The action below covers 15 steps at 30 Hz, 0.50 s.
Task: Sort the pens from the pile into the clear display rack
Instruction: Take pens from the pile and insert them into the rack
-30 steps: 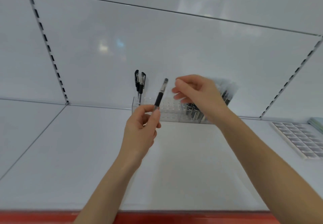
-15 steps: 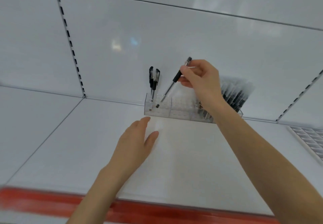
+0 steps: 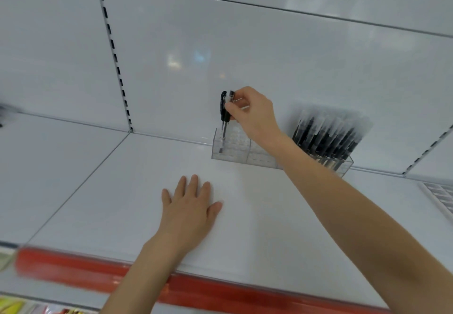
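Observation:
A clear display rack (image 3: 235, 152) stands at the back of the white shelf (image 3: 122, 191). Black pens (image 3: 223, 117) stand upright in its left end, and several more black pens (image 3: 328, 137) fill its right end. My right hand (image 3: 252, 115) pinches the top of one pen at the left end, right beside the standing ones; its lower part is inside the rack. My left hand (image 3: 191, 206) rests flat on the shelf in front of the rack, fingers straight, holding nothing.
The white back wall has slotted uprights (image 3: 115, 53). A red strip (image 3: 98, 269) runs along the shelf's front edge. A gridded white tray (image 3: 438, 196) lies at the far right.
My right hand has brought the pen from a slant above the rack to upright in the left end. My left hand has settled flat onto the shelf.

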### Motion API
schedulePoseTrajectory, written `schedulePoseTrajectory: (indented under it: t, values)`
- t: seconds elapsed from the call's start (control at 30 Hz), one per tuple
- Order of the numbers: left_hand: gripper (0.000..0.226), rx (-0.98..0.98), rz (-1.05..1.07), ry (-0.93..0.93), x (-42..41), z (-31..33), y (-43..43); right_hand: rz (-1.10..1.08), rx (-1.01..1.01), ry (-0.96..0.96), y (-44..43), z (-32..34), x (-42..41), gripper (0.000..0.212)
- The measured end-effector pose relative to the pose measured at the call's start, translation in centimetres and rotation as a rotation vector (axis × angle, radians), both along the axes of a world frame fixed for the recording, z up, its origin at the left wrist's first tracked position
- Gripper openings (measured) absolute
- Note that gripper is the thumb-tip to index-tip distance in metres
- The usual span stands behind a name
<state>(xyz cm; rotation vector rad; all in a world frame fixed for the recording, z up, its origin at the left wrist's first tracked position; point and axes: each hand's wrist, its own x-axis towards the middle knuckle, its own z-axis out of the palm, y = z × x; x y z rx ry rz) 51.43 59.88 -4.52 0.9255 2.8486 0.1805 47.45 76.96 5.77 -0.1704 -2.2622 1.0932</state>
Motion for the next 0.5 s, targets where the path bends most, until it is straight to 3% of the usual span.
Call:
schedulePoseTrajectory:
  t: [0.27,0.5]
  values:
    - [0.052,0.042,0.011,0.023,0.0,-0.3,0.0,-0.035,0.033,-0.087,-0.4,-1.5,-0.2,0.018]
    - [0.052,0.110,0.027,-0.017,-0.1,0.3,-0.1,0.049,0.297,-0.413,1.9,-1.6,4.4,0.040]
